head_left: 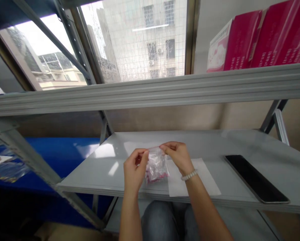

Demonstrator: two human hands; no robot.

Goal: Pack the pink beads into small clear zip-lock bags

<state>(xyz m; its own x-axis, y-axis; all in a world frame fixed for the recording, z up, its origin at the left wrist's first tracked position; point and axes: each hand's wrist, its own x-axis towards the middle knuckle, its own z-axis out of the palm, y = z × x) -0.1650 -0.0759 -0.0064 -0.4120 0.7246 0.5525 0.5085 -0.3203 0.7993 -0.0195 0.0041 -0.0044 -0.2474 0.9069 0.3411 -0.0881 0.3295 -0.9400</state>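
Observation:
Between my two hands hangs a small clear plastic bag [157,166] with small pink-red pieces gathered along its bottom; their kind is too small to make out. My left hand [136,167] pinches the top left corner of the bag between thumb and fingers. At the top right corner, my right hand [177,154] pinches the bag's upper edge. A pale beaded bracelet [189,175] circles my right wrist. Under and beside my right forearm lies a white sheet of paper [205,177] on the grey shelf top [210,142].
A black phone or tablet [256,179] lies on the right of the shelf top. Above, a metal shelf beam [150,95] crosses the view, with pink-red boxes [245,40] standing on it at right. A blue surface [64,150] with plastic bags [8,169] is at left.

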